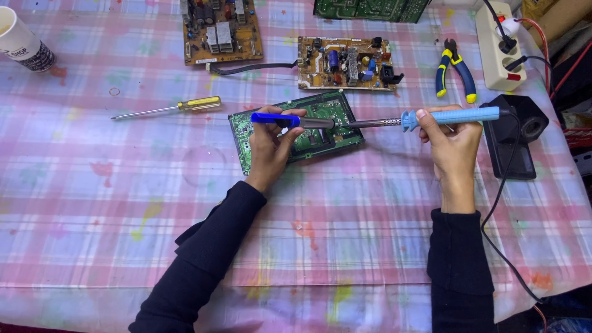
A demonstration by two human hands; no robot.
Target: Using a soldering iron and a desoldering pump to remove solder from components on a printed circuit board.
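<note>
My right hand [453, 139] has a closed grip on the light-blue handle of the soldering iron [431, 117], held level above the counter [345, 234]. My left hand [271, 145] is closed around a blue desoldering pump [290, 121], its nozzle at the iron's tip over the green circuit board [333, 111]. If either grip wavers, I judge the tip could scorch my fingers or the plaid cloth.

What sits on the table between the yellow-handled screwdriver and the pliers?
Head view: the green circuit board under the left hand, and a brown circuit board behind it.
</note>
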